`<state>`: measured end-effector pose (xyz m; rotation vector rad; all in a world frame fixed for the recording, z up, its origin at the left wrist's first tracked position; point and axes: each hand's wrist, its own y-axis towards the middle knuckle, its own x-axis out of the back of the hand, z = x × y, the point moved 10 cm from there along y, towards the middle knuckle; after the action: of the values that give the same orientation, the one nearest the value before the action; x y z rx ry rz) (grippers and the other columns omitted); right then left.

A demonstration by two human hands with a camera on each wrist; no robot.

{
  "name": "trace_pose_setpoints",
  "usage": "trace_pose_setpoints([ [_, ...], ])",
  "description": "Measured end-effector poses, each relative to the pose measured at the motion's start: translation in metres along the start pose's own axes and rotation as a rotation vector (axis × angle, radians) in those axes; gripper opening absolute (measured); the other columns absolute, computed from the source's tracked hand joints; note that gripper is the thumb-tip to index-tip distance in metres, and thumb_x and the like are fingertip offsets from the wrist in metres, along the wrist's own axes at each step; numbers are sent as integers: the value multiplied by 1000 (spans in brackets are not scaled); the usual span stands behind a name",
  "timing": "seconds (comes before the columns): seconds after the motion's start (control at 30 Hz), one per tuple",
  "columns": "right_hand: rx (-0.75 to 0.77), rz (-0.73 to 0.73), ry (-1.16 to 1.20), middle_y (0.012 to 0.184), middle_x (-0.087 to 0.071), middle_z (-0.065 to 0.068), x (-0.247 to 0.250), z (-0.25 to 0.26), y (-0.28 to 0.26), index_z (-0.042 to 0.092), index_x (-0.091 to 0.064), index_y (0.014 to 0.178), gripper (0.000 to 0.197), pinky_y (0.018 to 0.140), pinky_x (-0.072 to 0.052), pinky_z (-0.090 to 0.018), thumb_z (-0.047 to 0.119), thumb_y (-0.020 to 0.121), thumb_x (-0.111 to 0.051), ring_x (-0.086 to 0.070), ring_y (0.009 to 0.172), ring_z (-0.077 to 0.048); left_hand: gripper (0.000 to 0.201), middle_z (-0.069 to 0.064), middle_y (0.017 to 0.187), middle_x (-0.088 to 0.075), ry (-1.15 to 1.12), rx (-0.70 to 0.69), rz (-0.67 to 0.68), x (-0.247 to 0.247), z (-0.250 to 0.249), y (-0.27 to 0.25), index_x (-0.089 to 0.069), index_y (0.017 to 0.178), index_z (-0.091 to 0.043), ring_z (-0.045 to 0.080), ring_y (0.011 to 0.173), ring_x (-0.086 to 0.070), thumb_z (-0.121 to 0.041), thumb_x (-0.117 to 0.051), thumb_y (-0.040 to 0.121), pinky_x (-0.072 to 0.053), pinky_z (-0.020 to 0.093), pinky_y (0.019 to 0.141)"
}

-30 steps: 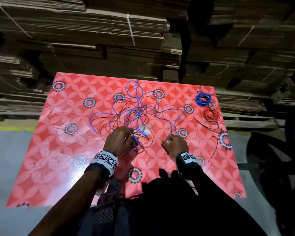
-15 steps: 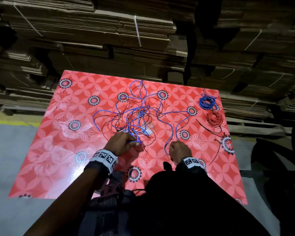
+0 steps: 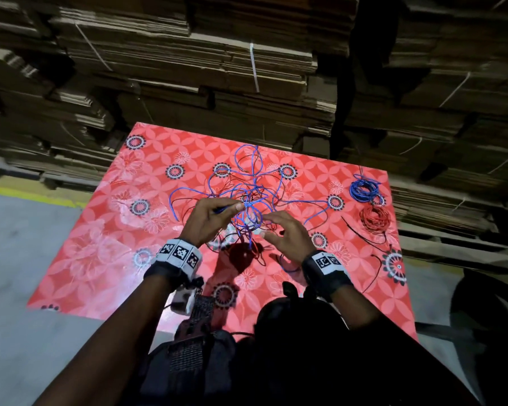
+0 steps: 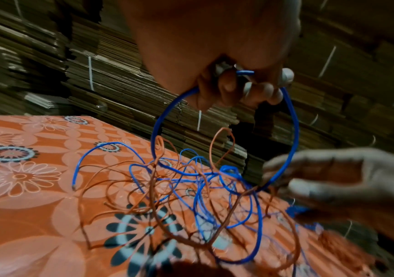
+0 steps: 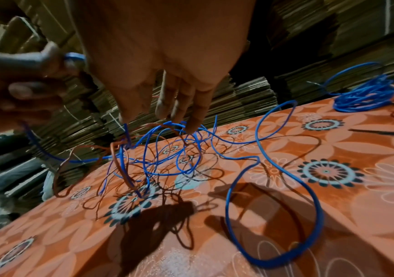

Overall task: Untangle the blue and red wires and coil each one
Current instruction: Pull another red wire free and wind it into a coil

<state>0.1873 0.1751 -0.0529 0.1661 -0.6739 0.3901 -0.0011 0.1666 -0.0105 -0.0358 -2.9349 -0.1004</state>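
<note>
A loose tangle of blue and red wires lies in the middle of the red flowered table cover. My left hand is raised above it and pinches a blue wire. In the left wrist view its fingers curl round a blue loop that hangs down into the tangle. My right hand hovers close on the right with fingers spread. The right wrist view shows its straight fingers reaching down to the top strands of the tangle, gripping nothing.
A coiled blue wire and a coiled red wire lie at the table's far right, with thin dark strands beside them. Stacks of flat cardboard rise behind the table. Grey floor lies to the left.
Both hands have risen off the table. The left hand has lifted a blue wire, pulling part of the tangle up. The right hand has opened and moved in towards the tangle.
</note>
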Motion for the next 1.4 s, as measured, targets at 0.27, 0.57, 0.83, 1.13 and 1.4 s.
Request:
trace_pose_setpoints([
  [0.27, -82, -75, 233, 90, -72, 3, 16, 4, 21, 19, -68, 88, 10, 82, -53, -37, 27, 90, -62, -66, 90, -16, 19, -6, 49, -51, -42, -99, -108, 29, -34, 13, -76, 79, -35, 9, 48, -43, -24, -65, 90, -37, 21, 51],
  [0.57, -175, 4, 103, 74, -63, 6, 7, -18, 23, 25, -66, 81, 16, 71, -51, -42, 9, 86, -65, -57, 70, -17, 14, -13, 47, -59, 175, 178, 29, 59, 37, 0, -75, 81, 2, -3, 46, -46, -12, -74, 84, -37, 19, 51],
  [0.83, -288, -275, 570, 56, -42, 2, 49, 16, 45, 10, -68, 104, 11, 40, -28, -18, 13, 96, -62, -36, 41, -6, 31, 5, 56, -56, 486, 344, 284, 48, 88, -24, -69, 60, -15, 13, 57, -45, -43, -60, 71, -42, 31, 61],
  [1.13, -283, -65, 642, 52, -42, 4, 32, 59, 52, 23, -73, 103, 15, 40, -22, -18, 28, 96, -61, -31, 41, -7, 67, 3, 134, -49, 575, -227, -285, 47, -45, 16, -52, 136, -23, 17, 124, -48, -45, -76, 78, -41, 26, 94],
  [1.4, -233, -14, 539, 55, -47, -5, 47, 58, 47, 9, -69, 84, 21, 41, -35, -20, 25, 96, -63, -40, 42, -10, 21, -1, 73, -69, -449, 70, -265, 42, -46, 38, -70, 86, -10, 11, 69, -65, -19, -56, 98, -55, 24, 64],
])
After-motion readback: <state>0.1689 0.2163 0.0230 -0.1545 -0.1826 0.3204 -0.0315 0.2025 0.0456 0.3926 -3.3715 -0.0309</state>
